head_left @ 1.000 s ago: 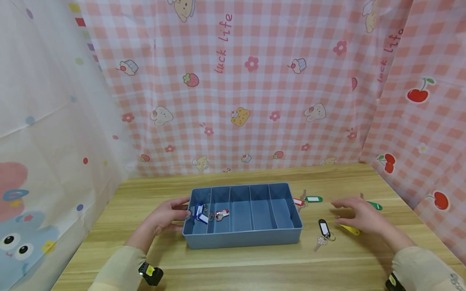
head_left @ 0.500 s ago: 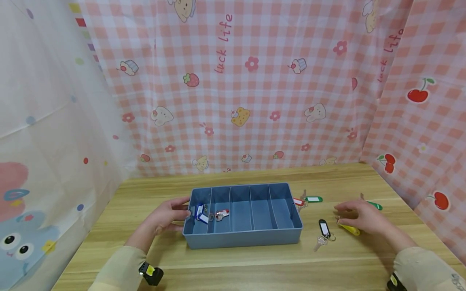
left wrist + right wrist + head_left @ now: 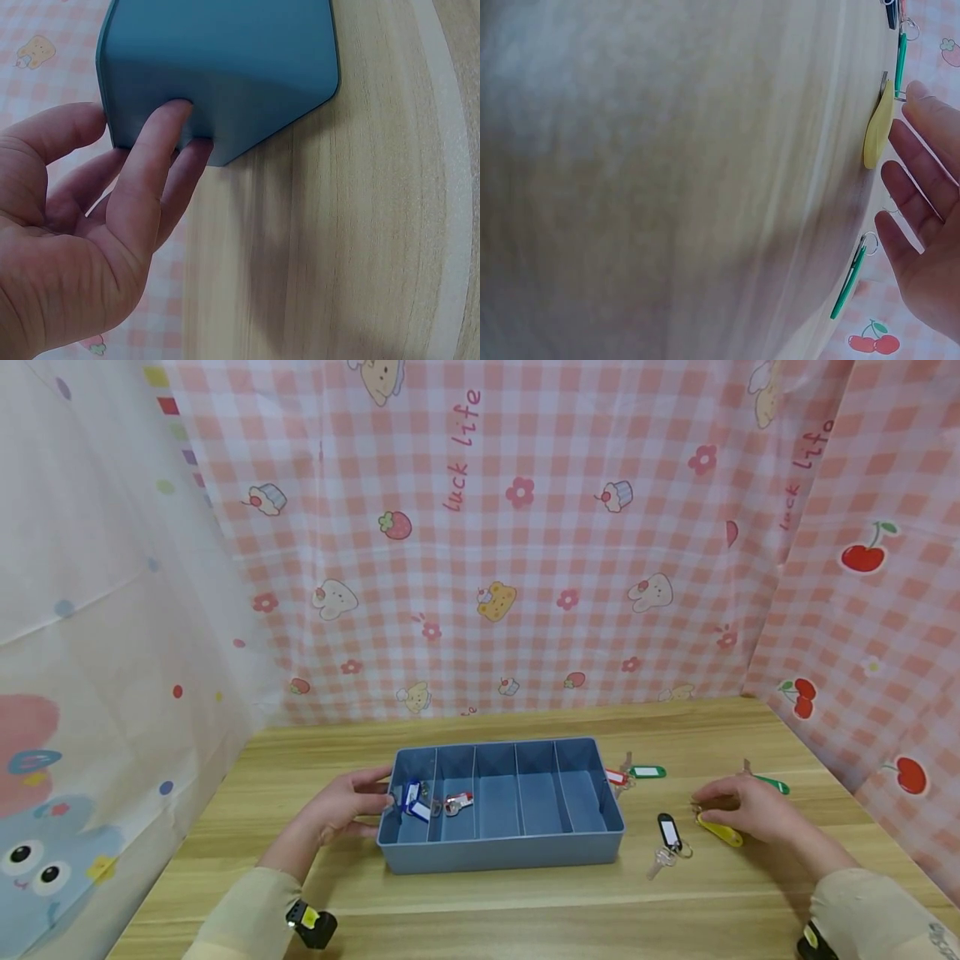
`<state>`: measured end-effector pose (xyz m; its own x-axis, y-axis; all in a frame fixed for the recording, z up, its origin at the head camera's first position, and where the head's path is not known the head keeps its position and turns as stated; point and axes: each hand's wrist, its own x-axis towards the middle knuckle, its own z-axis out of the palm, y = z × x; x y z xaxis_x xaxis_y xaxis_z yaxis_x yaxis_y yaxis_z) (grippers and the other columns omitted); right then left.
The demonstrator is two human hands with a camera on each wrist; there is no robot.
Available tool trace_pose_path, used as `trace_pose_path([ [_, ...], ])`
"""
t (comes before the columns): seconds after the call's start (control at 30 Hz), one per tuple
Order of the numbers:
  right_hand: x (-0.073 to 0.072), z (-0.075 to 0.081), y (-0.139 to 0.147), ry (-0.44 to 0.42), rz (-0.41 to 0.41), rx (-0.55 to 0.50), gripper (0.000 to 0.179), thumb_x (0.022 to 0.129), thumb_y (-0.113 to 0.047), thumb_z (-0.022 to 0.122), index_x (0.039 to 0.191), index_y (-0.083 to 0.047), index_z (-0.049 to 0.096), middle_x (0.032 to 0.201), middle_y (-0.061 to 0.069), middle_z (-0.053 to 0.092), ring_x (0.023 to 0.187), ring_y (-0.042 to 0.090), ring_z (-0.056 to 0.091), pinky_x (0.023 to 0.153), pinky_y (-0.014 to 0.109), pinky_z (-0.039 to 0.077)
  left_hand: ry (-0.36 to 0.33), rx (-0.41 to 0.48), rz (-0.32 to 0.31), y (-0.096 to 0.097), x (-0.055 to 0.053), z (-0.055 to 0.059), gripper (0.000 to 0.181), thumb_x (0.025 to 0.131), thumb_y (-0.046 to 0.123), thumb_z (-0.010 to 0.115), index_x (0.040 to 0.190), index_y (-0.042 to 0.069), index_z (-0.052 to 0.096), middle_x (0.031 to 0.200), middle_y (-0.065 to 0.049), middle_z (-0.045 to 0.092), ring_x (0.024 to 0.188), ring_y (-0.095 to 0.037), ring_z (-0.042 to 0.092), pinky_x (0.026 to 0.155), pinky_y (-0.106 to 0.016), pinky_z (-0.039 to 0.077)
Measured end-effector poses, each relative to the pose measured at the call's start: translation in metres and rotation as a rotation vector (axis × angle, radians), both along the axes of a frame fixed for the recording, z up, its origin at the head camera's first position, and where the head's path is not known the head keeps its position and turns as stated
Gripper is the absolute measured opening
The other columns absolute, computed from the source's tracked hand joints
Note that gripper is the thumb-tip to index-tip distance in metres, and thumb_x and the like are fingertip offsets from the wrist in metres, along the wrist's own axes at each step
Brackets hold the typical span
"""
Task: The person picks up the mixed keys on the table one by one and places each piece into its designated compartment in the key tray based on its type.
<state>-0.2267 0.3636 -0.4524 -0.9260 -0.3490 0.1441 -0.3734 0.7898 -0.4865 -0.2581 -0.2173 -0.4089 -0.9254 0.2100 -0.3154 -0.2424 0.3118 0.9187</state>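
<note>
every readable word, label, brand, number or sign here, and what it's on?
"luck life": pink checked cloth, upper middle.
"luck life": same cloth, upper right.
Fragment low on that cloth: too small to read.
Key tags: writing, if any, too small to read.
Right sleeve marking, wrist-camera stickers: illegible.

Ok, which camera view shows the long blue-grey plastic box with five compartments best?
The head view: it shows the blue-grey plastic box almost whole, with all five compartments. The left wrist view shows only part of its outside, with the left hand touching one end. The right wrist view shows none of it.
</note>
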Motion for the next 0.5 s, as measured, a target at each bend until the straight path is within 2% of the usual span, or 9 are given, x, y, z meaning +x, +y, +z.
trace_pose_path([
  [0.17,-0.0018,0.0001,-0.0002,-0.035,-0.003,-0.013,0.023,0.084,-0.018,0.079,0.103,-0.004,0.075,0.098,0.003,0.074,0.092,0.015,0.066,0.08,0.034,0.055,-0.007,0.003,0.009,0.0003,0.0003,0.0004,0.062,0.094,0.002,0.063,0.151,0.003,0.038,0.146,-0.032,0.04,0.111,-0.036,0.06,0.078,-0.05,0.058],
  [0.33,-0.0024,0.0004,-0.0028,-0.087,-0.042,-0.011,0.021,0.085,-0.018,0.078,0.103,-0.006,0.076,0.098,0.003,0.074,0.093,0.019,0.066,0.08,0.035,0.054,-0.003,0.002,0.011,0.0004,0.0012,0.0006,0.063,0.094,0.002,0.064,0.151,0.003,0.038,0.145,-0.032,0.042,0.109,-0.035,0.061,0.078,-0.049,0.058],
  [0.5,-0.0029,0.0012,-0.0042,-0.101,-0.061,-0.006,0.019,0.086,-0.017,0.078,0.101,-0.006,0.076,0.097,0.003,0.073,0.091,0.02,0.066,0.078,0.034,0.054,0.003,0.013,0.007,-0.0001,0.0014,0.0001,0.063,0.094,0.001,0.064,0.151,0.002,0.038,0.144,-0.033,0.042,0.107,-0.033,0.062,0.078,-0.049,0.058],
])
